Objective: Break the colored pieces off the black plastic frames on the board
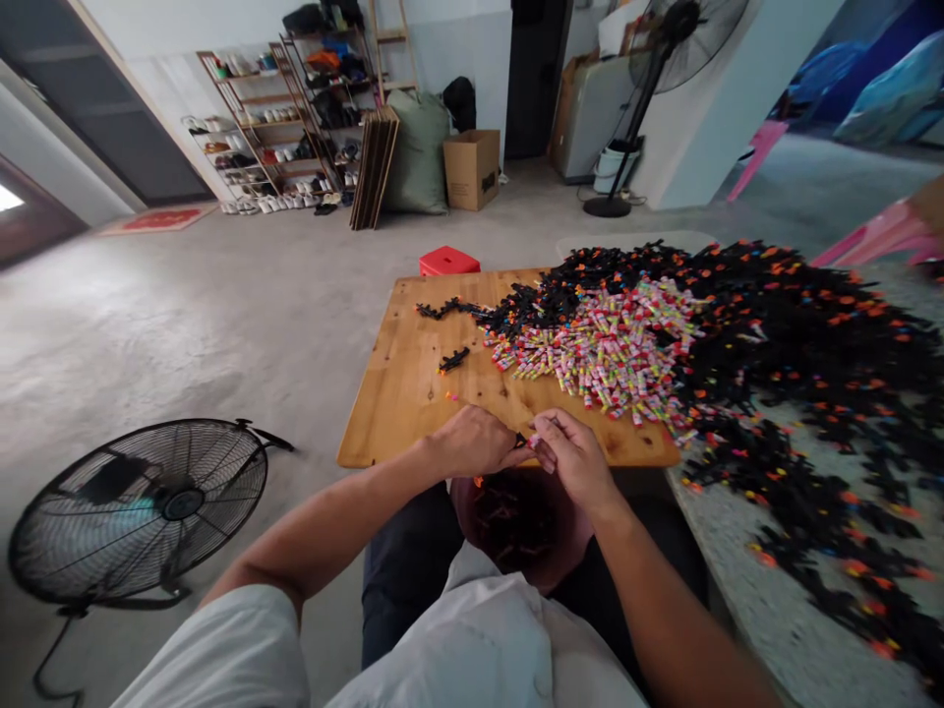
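Left hand: the left hand [472, 442] is closed, fingertips pinched on a small black piece [521, 440] at the near edge of the wooden board [398, 393].
Black piece: held between both hands, over the board's near edge; its shape is too small to make out.
Right hand: the right hand [573, 454] is curled, thumb and fingers gripping the same black piece from the other side, apparently with a small pink part at the fingertips.
Bowl: a reddish bowl [567, 551] sits in the lap just below the hands, holding dark pieces.
Coloured heap: a pile of multicoloured small tubes [612, 349] lies on the board beyond the hands.
Black heap: black pieces with orange tips [811, 334] spread over the right side.
Floor fan: a floor fan [140, 506] stands at far left.
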`<state>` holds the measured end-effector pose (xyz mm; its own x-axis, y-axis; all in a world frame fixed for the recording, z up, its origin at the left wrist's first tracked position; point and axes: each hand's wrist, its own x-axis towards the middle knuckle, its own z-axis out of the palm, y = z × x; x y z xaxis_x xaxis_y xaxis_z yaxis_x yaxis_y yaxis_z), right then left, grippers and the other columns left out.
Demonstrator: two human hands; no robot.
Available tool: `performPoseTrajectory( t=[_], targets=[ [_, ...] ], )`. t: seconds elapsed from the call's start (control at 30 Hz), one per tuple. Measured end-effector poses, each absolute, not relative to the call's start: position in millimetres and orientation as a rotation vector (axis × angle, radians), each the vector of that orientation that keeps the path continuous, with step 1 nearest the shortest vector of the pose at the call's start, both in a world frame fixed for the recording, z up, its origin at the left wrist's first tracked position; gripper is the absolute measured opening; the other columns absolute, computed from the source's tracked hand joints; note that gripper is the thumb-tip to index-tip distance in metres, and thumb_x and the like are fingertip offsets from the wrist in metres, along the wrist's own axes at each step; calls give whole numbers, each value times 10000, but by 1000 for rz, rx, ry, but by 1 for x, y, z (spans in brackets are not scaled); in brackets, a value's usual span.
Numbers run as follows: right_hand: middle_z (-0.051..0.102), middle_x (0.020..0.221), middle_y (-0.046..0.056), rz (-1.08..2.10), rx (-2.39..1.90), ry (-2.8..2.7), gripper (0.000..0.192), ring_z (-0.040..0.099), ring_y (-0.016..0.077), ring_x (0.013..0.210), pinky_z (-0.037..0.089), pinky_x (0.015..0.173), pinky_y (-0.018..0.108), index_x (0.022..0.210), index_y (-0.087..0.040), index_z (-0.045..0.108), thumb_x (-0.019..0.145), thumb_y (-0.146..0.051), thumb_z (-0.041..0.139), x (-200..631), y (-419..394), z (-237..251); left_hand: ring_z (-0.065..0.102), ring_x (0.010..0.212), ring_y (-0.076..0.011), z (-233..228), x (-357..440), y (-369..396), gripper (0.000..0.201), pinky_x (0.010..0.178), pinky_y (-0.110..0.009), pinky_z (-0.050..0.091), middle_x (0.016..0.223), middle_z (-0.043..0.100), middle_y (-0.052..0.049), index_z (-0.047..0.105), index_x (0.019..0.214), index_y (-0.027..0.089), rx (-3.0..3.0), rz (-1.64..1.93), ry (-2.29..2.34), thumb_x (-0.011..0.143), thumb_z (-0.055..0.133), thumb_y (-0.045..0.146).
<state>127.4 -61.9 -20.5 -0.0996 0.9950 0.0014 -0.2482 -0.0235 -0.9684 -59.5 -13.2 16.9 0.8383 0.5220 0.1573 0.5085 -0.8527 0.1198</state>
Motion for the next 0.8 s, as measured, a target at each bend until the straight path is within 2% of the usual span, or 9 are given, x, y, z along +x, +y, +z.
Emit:
performPoseTrajectory(
  t=[0.1,0.33,0.43,0.57,0.63,0.7,0.8],
  targets=[
    [349,544,-96,1362,-980,-1067,304,327,97,464,308,453,232,877,-232,596,975,-513,660,127,-64,-20,679,639,-193,20,-58,-10,687,686,-267,488,627,696,-113,735,763,125,2949,260,762,1078,337,588],
    [493,619,-54,1172,-1105,-1353,292,464,128,538,383,515,252,950,-229,623,1013,-512,591,136,-72,-12,560,454,-139,7,-61,-9,783,510,-249,345,568,664,-106,687,643,130,2932,337,714,1063,280,650],
    [588,697,-23,1085,-1144,-1414,286,539,145,597,440,563,254,961,-228,629,1022,-501,569,129,-72,-5,578,487,-152,-2,-50,-21,770,535,-260,381,581,668,-108,700,657,136,2924,376,606,1068,283,635],
    [700,867,30,974,-1156,-1522,259,657,183,806,514,733,277,941,-223,655,1016,-462,588,128,-71,5,650,629,-191,-6,-41,-39,650,663,-282,480,672,709,-105,760,818,155,2833,416,525,1047,390,638],
    [687,810,18,977,-1174,-1426,248,631,163,716,502,664,266,944,-224,657,1009,-457,605,138,-73,7,651,627,-179,-3,-51,-39,625,646,-265,466,662,696,-94,735,784,152,2734,370,715,1057,402,605],
    [636,717,-10,1033,-1171,-1253,243,547,130,578,451,544,244,957,-226,652,994,-465,634,150,-77,3,644,614,-158,2,-66,-33,601,613,-243,441,661,683,-81,695,739,147,2582,362,901,1066,418,569],
    [587,654,-39,1171,-1103,-1056,236,490,111,504,411,472,233,1013,-227,661,974,-460,673,155,-86,-8,661,664,-125,9,-81,-28,525,638,-213,460,765,711,-64,678,774,148,2243,492,974,1074,444,509]
  ],
)
